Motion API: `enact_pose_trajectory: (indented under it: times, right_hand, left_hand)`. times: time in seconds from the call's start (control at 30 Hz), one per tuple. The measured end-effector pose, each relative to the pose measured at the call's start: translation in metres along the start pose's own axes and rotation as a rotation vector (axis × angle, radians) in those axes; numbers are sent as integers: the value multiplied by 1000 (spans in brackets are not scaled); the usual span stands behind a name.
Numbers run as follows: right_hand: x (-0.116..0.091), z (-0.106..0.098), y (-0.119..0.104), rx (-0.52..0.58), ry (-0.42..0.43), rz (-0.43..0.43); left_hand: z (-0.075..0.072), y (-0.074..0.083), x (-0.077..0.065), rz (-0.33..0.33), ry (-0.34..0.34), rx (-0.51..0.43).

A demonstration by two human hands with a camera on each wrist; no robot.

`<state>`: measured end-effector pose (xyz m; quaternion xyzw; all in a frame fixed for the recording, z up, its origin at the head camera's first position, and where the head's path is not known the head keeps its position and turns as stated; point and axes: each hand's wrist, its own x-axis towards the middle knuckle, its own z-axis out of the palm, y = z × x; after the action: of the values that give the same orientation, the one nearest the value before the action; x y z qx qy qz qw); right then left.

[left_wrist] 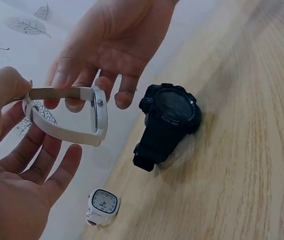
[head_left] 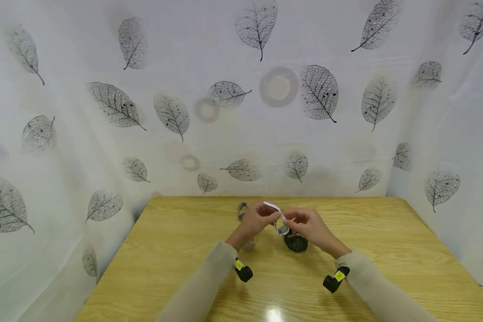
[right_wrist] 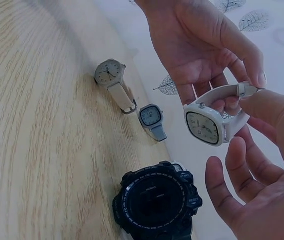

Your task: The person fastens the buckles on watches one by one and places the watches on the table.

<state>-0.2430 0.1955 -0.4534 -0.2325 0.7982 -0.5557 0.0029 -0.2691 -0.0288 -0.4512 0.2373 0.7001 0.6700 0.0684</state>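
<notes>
A white wristwatch (right_wrist: 204, 127) with a squarish dial hangs between my two hands, its strap fastened into a loop. My left hand (head_left: 256, 220) pinches the strap near the buckle with thumb and fingers. Opposite it, my right hand (head_left: 309, 227) has its thumb and fingers on the same strap. In the left wrist view the white strap (left_wrist: 64, 132) runs from the buckle round to the watch case. Below the hands, a bulky black watch (left_wrist: 169, 117) stands on the table.
On the wooden table (head_left: 177, 250) lie a round watch with a beige strap (right_wrist: 110, 73), a square watch with a grey-blue strap (right_wrist: 150, 115) and a small white watch (left_wrist: 104, 202) beyond the black one. Leaf-patterned cloth (head_left: 233, 134) hangs behind and at both sides.
</notes>
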Motion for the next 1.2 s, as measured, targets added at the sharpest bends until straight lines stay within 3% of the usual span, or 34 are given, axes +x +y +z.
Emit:
enact_pose_trajectory:
  times: [0.3, 0.5, 0.9, 1.2]
  right_hand:
    - [-1, -3, -3, 14, -6, 37]
    - [6, -16, -13, 3, -11, 16]
    - [32, -16, -47, -213, -15, -42]
    - [36, -9, -51, -298, 0, -128]
  left_hand:
    - [5, 0, 0, 31, 42, 50]
    - [8, 11, 3, 26, 108, 60]
    - [13, 5, 8, 106, 165, 326]
    - [15, 3, 9, 167, 160, 356]
